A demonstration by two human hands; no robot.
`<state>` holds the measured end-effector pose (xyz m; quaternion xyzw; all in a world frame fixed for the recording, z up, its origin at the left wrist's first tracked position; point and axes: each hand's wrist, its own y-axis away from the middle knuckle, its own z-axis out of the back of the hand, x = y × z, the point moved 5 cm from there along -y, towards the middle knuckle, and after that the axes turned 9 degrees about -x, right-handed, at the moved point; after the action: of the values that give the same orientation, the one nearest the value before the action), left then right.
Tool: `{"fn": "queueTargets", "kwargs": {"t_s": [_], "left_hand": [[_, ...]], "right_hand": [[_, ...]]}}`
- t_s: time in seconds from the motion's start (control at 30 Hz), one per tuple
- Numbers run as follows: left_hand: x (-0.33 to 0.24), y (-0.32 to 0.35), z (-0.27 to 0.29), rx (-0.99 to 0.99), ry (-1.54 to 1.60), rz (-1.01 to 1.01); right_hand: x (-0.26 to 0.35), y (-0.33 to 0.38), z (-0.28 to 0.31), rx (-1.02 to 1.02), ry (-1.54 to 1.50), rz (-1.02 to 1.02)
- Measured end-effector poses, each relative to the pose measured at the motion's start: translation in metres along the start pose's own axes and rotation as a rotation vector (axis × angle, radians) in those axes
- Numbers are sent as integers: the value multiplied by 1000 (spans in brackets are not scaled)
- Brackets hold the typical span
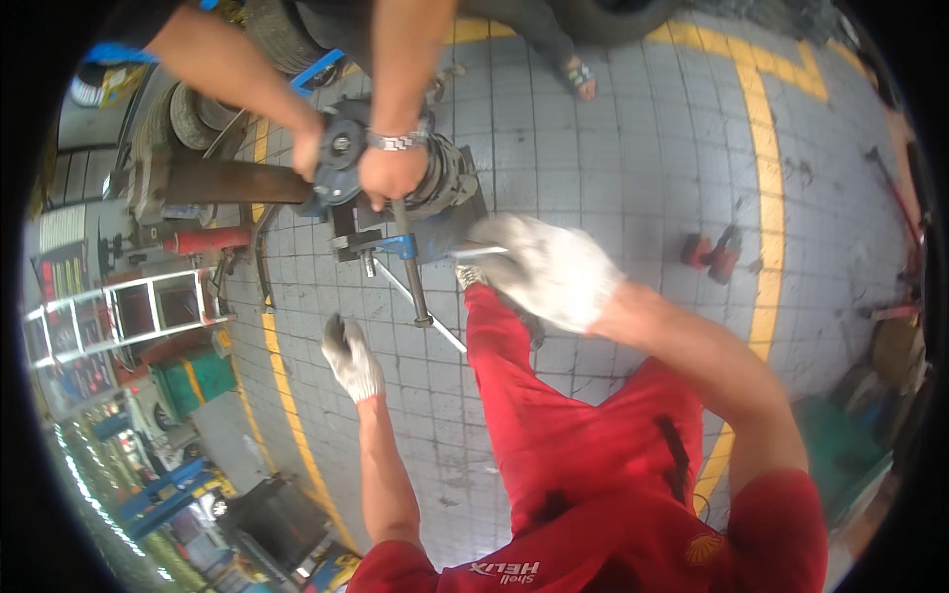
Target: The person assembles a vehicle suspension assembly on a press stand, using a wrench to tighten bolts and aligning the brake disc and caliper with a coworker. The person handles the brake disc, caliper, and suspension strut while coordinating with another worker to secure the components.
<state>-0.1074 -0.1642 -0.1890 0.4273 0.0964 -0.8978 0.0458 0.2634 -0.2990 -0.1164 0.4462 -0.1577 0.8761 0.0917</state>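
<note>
My right hand (549, 269), in a white work glove, is closed around a silver bar handle (476, 253) that sticks out of a blue clamp tool (395, 243). The clamp holds a black strut with a coil spring (445, 176). Another person's bare hands (390, 173), one wearing a metal wristwatch, grip the strut's top mount from above. A thin steel rod (419, 296) hangs down from the clamp. My left hand (351, 358), also gloved, hangs free to the lower left over the tiled floor, holding nothing. My red trouser leg (554, 415) fills the lower middle.
A red power tool (714, 255) lies on the grey tiled floor to the right, near a yellow painted line (766, 198). Tyres (193, 114) and a red cylinder (210, 239) are at the left. A white rack (119, 308) and a green bin (196, 380) stand farther left.
</note>
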Motion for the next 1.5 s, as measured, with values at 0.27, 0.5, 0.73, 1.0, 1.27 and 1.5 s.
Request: {"fn": "queueTargets", "kwargs": {"t_s": [0.27, 0.5, 0.73, 1.0, 1.27, 1.5], "left_hand": [[-144, -87, -85, -169, 128, -457], [-148, -121, -128, -310, 170, -371], [-132, -132, -139, -286, 145, -352], [-116, -146, -110, -146, -331, 13], [-117, -165, -103, 399, -318, 252], [-118, -160, -105, 339, -313, 242]], "right_hand": [[135, -203, -40, 236, 360, 49], [129, -265, -79, 427, 807, 45], [112, -290, -108, 627, 950, 142], [112, -292, -116, 817, 1140, 225], [110, -316, -128, 859, 1102, 90], [80, -322, -128, 1028, 1108, -8]]}}
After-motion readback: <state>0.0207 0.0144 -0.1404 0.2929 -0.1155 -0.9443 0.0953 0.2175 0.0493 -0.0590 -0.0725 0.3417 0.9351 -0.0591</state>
